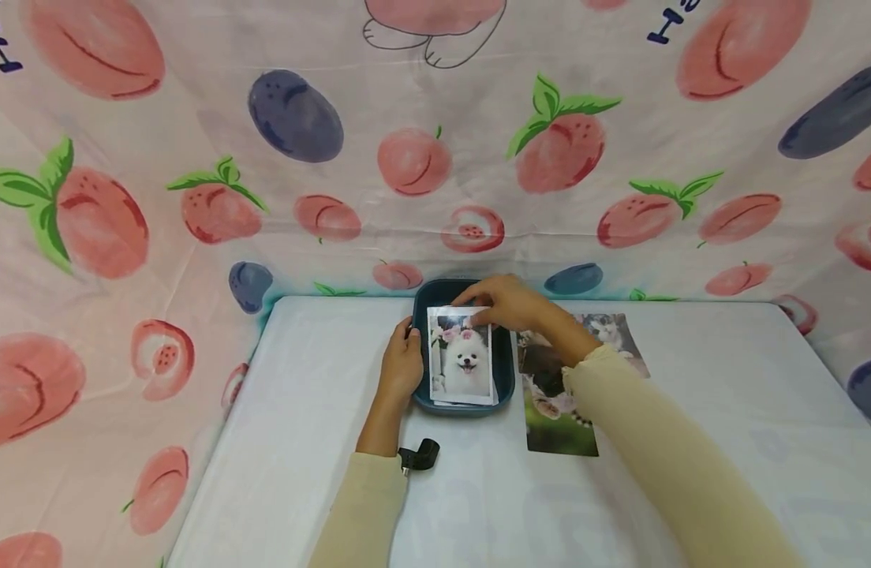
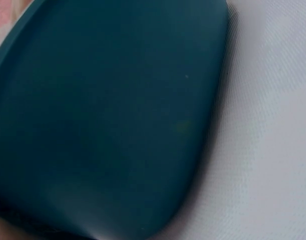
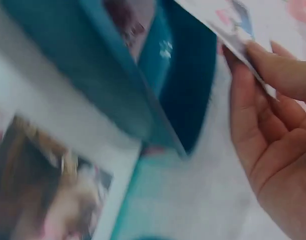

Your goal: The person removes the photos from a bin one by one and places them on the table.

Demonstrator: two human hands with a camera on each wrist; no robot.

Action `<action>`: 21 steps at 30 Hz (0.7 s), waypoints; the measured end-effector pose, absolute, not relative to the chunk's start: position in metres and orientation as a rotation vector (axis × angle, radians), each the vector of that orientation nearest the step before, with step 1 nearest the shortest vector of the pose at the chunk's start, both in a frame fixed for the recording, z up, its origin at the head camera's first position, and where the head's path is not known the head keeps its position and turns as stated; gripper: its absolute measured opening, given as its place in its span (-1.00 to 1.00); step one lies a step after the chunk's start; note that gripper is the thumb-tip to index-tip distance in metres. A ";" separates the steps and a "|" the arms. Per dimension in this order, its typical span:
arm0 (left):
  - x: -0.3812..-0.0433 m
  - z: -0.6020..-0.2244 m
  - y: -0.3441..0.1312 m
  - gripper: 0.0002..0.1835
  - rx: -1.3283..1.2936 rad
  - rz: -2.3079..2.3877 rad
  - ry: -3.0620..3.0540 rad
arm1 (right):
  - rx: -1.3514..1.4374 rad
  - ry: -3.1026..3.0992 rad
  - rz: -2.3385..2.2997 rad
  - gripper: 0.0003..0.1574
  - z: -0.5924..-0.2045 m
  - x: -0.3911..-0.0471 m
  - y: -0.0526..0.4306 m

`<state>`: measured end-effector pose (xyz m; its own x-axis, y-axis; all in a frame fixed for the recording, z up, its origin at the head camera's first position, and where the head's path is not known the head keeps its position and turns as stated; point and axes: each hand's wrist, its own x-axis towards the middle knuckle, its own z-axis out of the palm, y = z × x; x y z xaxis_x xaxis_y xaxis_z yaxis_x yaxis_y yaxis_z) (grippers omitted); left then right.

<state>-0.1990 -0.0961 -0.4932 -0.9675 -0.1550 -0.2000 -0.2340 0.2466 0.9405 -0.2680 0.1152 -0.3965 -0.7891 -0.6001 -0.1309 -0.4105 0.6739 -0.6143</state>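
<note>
A dark teal plastic box [image 1: 508, 371] with rounded corners stands near the table's far edge; its outer wall [image 2: 107, 115] fills most of the left wrist view. My left hand [image 1: 402, 359] grips the box's left side, thumb at the rim. At the far end of the box, my right hand [image 1: 510, 304] pinches the top edge of a white-bordered photo [image 1: 465, 367] of a fluffy white dog with pink flowers. That photo lies over the box opening, and another pale edge shows just beneath it. From the right wrist, the thumb and fingers [image 3: 243, 90] hold the card edge.
Right of the box, animal photos [image 1: 563, 438] lie on the white table [image 1: 322, 379], partly covered by the right forearm. A fruit-print cloth [image 1: 421, 102] hangs behind the table. A black camera [image 1: 423, 455] sits at the left wrist.
</note>
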 end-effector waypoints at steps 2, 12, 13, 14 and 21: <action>-0.199 -0.493 -0.096 -0.45 -0.381 1.849 2.431 | -0.768 2.604 -0.955 -0.57 -0.389 -0.261 0.134; -0.198 -0.493 -0.096 -0.43 -0.344 1.861 2.413 | -0.440 2.705 -1.169 -0.53 -0.389 -0.205 0.262; -0.198 -0.493 -0.096 -0.43 -0.348 1.860 2.414 | -0.418 2.705 -1.138 -0.52 -0.394 -0.200 0.275; -0.198 -0.493 -0.096 -0.44 -0.352 1.857 2.415 | -0.400 2.707 -1.103 -0.51 -0.400 -0.194 0.288; -0.199 -0.495 -0.097 -0.43 -0.350 1.865 2.412 | -0.251 2.681 -1.031 -0.55 -0.441 -0.166 0.353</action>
<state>-0.1992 -0.0968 -0.4954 -0.9713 -0.1350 -0.1957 -0.2233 0.2362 0.9457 -0.1660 0.3534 -0.4414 -0.9519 -0.2505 -0.1764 -0.0678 0.7338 -0.6759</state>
